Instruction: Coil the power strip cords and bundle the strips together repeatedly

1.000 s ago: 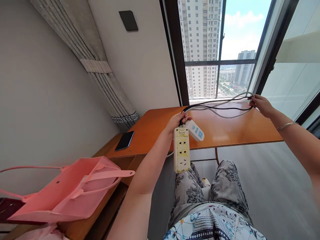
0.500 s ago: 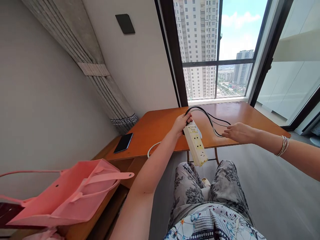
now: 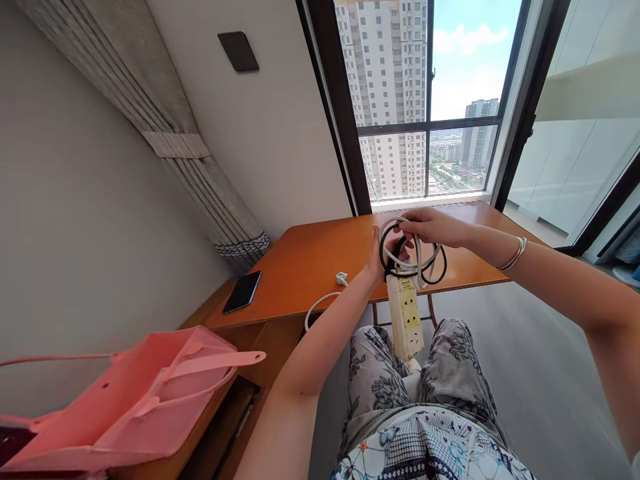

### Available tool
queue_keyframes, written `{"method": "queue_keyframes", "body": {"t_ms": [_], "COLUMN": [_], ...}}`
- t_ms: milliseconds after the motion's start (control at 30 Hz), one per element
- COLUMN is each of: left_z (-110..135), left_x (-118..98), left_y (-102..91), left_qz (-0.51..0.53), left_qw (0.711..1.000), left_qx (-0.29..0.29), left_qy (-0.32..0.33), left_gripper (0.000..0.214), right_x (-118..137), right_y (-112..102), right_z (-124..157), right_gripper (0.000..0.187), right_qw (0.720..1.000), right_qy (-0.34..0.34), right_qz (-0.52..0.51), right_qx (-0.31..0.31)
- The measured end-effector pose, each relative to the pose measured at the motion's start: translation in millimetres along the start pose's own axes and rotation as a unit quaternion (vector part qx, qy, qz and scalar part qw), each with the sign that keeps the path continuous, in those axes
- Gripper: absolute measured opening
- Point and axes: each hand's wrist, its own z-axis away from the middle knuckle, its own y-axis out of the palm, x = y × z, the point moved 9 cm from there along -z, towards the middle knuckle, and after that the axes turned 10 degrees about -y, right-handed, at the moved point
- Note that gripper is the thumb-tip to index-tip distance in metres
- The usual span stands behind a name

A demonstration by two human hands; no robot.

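Note:
A cream power strip (image 3: 406,313) with yellowed sockets hangs down over my knees, past the table's front edge. Around its upper end, my left hand (image 3: 379,259) is closed on the gathered cables, its fingers partly covered by the loops. Black and white cables (image 3: 384,241) form a loose coil there. My right hand (image 3: 433,225) pinches the top of these loops, close above the left hand. Behind my left forearm, a white plug (image 3: 341,279) lies on the table with a white cord (image 3: 316,305) curving over the edge.
An orange-brown wooden table (image 3: 305,253) stretches before the window. A dark phone (image 3: 243,291) lies at its left end. A pink bag (image 3: 135,400) stands on the lower left over a wooden shelf unit. A grey curtain (image 3: 190,173) hangs at the left.
My right hand has moved left and up to the left hand, bringing the cables into loops. The power strip now hangs more upright and slightly lower. The white plug has come into view.

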Motion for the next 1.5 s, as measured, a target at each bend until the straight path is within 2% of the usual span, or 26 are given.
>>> {"method": "queue_keyframes", "body": {"t_ms": [100, 233, 367, 467, 533, 600, 700, 767, 833, 867, 967, 1067, 1167, 1300, 1400, 1500], "left_z": [4.3, 9.8, 8.8, 5.5, 4.0, 3.9, 6.4, 8.6, 10.4, 11.1, 12.0, 11.9, 13.1, 16.4, 17.6, 16.3], "left_x": [0.1, -7.0, -5.6, -1.2, 1.9, 3.7, 1.9, -1.6, -6.1, -8.4, -13.5, -13.7, -13.2, -15.2, -15.5, -15.8], "left_y": [7.1, -0.1, -2.1, -6.5, -8.2, -8.1, -4.6, -0.3, 2.2, 1.9, -2.7, -3.4, -0.6, 5.0, 6.6, 1.0], "left_qz": [0.04, 0.011, -0.088, -0.135, -0.15, -0.165, -0.185, -0.194, -0.2, -0.203, -0.218, -0.242, -0.253, -0.24, -0.244, -0.272], "left_qw": [0.998, 0.998, 0.993, 0.986, 0.983, 0.981, 0.978, 0.978, 0.977, 0.977, 0.973, 0.969, 0.966, 0.97, 0.968, 0.96], "left_qx": [0.043, 0.014, -0.013, -0.06, -0.079, -0.086, -0.08, -0.065, -0.056, -0.056, -0.062, -0.037, -0.012, 0.014, 0.039, 0.038], "left_qy": [-0.003, 0.057, 0.084, 0.078, 0.07, 0.063, 0.054, 0.047, 0.043, 0.043, 0.044, 0.043, 0.041, 0.048, 0.051, 0.052], "left_gripper": [0.106, 0.106, 0.078, 0.055, 0.045, 0.038, 0.034, 0.033, 0.032, 0.032, 0.031, 0.031, 0.029, 0.033, 0.035, 0.037], "right_x": [-22.0, -32.2, -39.7, -45.7, -50.2, -55.4, -48.0, -31.4, -18.6, -16.1, -17.3, -20.2, -23.8, -33.6, -36.6, -34.9], "right_y": [-11.4, -10.0, -7.6, -5.4, -7.9, -17.6, -40.2, -43.5, -31.4, -23.2, -8.5, -8.5, -8.8, -5.9, -4.7, -5.2], "right_z": [-5.4, -8.9, -7.9, -8.5, -8.1, -4.3, 4.3, 8.6, 12.0, 14.0, 22.0, 27.5, 27.3, 23.3, 24.1, 25.9], "right_gripper": [0.018, 0.02, 0.021, 0.022, 0.021, 0.021, 0.054, 0.053, 0.044, 0.045, 0.064, 0.073, 0.066, 0.059, 0.054, 0.05], "right_qw": [0.982, 0.953, 0.928, 0.925, 0.933, 0.945, 0.957, 0.942, 0.917, 0.906, 0.882, 0.866, 0.857, 0.865, 0.881, 0.911], "right_qy": [0.048, 0.062, 0.074, 0.079, 0.081, 0.084, 0.026, -0.062, -0.15, -0.184, -0.24, -0.26, -0.248, -0.161, -0.103, -0.081], "right_qz": [-0.115, -0.203, -0.247, -0.256, -0.234, -0.167, 0.038, 0.198, 0.317, 0.354, 0.404, 0.427, 0.452, 0.475, 0.46, 0.404], "right_qx": [-0.14, -0.214, -0.267, -0.271, -0.263, -0.267, -0.285, -0.262, -0.19, -0.144, -0.041, -0.004, 0.012, 0.036, 0.043, 0.029]}}
